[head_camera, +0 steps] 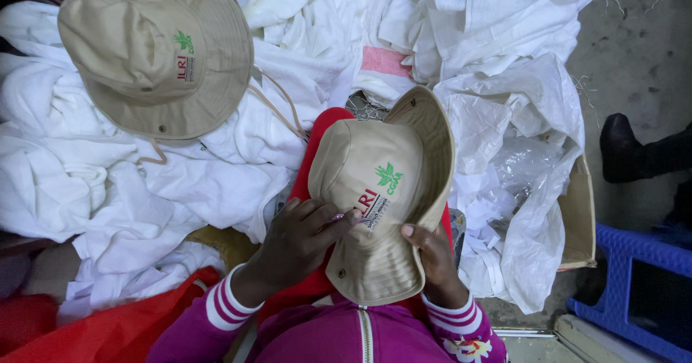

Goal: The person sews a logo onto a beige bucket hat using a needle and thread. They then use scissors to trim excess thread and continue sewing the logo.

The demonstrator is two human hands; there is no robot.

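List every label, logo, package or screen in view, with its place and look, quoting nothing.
Embroidered logo on the khaki bucket hat in both hands: green leaf, red and dark lettering.
Matching logo on the second khaki bucket hat, upper left on white cloth.
Pink rectangular patch on white fabric, top centre.
No screens.

White cloth (144, 183) lies heaped across most of the view under dim light. On the right shows a grey concrete floor (641, 53), with a blue plastic stool (634, 291) near a cardboard box (580, 219).
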